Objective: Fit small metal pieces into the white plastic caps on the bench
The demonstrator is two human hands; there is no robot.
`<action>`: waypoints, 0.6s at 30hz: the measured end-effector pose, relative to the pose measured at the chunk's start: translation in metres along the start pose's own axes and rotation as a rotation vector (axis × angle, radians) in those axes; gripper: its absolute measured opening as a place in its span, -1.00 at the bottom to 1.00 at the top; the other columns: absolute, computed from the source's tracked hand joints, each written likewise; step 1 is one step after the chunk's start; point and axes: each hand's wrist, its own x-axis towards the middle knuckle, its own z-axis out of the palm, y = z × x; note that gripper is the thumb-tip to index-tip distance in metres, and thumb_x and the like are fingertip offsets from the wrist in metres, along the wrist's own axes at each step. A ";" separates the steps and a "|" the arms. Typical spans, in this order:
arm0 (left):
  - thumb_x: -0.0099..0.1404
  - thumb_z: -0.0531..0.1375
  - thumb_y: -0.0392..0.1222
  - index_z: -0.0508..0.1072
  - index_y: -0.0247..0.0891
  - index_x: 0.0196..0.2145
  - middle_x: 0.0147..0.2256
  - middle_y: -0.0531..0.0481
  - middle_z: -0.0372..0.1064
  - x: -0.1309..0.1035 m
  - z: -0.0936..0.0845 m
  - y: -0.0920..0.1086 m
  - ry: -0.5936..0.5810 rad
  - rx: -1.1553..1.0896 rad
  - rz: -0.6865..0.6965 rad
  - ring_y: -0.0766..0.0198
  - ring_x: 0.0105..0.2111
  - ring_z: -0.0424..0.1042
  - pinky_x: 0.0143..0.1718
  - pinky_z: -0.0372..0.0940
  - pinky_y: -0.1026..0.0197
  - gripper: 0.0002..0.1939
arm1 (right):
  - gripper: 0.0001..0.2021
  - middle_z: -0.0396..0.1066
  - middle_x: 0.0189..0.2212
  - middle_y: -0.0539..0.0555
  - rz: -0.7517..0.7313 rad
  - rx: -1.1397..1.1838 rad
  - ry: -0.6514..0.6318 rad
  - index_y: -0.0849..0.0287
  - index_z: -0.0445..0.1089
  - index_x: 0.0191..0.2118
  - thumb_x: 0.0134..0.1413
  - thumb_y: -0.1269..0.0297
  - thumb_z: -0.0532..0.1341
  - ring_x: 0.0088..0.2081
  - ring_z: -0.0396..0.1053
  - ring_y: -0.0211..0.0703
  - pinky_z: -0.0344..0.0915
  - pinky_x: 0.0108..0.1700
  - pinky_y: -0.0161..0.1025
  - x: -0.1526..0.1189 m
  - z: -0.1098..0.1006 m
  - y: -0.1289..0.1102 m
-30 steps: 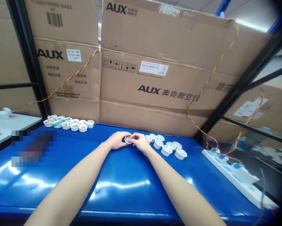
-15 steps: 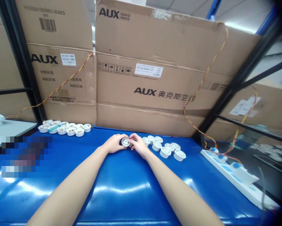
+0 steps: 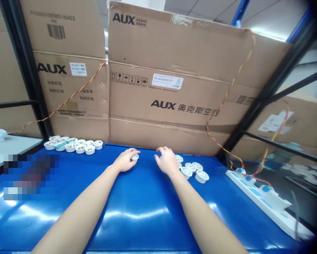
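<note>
My left hand point(image 3: 124, 160) is closed around a small round white cup point(image 3: 134, 157), thumb and fingers on its sides, near the back of the blue table point(image 3: 137, 204). Apart from it, my right hand point(image 3: 167, 160) hovers at the left side of a group of similar white cups point(image 3: 201, 176). Its fingers are curved and spread from the thumb, and nothing shows between them. Part of that group is hidden behind the hand.
Several white cups with small brownish pieces inside point(image 3: 80, 148) stand at the back left, a teal strip point(image 3: 60, 144) among them. A white power strip point(image 3: 264, 201) lies along the right side. Cardboard panels point(image 3: 161, 130) wall off the back; a twisted red-yellow wire point(image 3: 224, 95) hangs there.
My hands have parted. The left moved slightly left with the white cup; the right let go of it and moved right, to the cup group.
</note>
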 end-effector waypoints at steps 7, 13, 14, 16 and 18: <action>0.15 0.21 -0.20 0.31 -0.10 0.16 0.18 -0.05 0.27 -0.002 0.001 0.003 0.007 0.020 -0.025 0.02 0.13 0.31 0.20 0.19 0.01 -0.41 | -0.42 0.23 0.20 0.28 0.155 -0.175 -0.230 0.23 0.24 0.24 0.20 0.00 0.13 0.20 0.16 0.18 0.05 0.20 -0.02 -0.001 0.009 0.026; 0.19 0.19 -0.17 0.36 -0.08 0.11 0.13 -0.03 0.33 0.000 0.001 0.003 -0.005 0.034 -0.030 0.04 0.10 0.34 0.16 0.21 0.03 -0.51 | -0.34 0.09 0.31 0.28 0.193 -0.223 -0.354 0.21 0.16 0.31 0.20 -0.06 0.08 0.31 0.02 0.22 -0.05 0.27 0.06 -0.001 0.015 0.033; 0.20 0.19 -0.18 0.36 -0.08 0.10 0.13 -0.03 0.33 0.000 0.001 0.003 -0.004 0.035 -0.032 0.05 0.10 0.34 0.16 0.22 0.03 -0.51 | -0.33 0.08 0.31 0.29 0.195 -0.228 -0.355 0.21 0.15 0.32 0.20 -0.06 0.09 0.31 0.01 0.24 -0.05 0.27 0.07 -0.001 0.014 0.033; 0.20 0.19 -0.18 0.37 -0.09 0.10 0.12 -0.03 0.33 0.000 0.001 0.004 -0.002 0.034 -0.036 0.05 0.10 0.34 0.16 0.21 0.03 -0.52 | -0.32 0.08 0.31 0.31 0.186 -0.239 -0.343 0.24 0.15 0.31 0.17 -0.05 0.12 0.30 0.03 0.25 -0.03 0.26 0.06 -0.001 0.012 0.033; 0.20 0.19 -0.19 0.37 -0.09 0.09 0.11 -0.04 0.35 0.000 0.001 0.005 -0.002 0.035 -0.039 0.05 0.09 0.34 0.17 0.21 0.03 -0.53 | -0.34 0.15 0.27 0.33 0.168 -0.244 -0.324 0.28 0.21 0.27 0.15 -0.04 0.14 0.27 0.08 0.24 0.02 0.24 0.04 0.000 0.009 0.032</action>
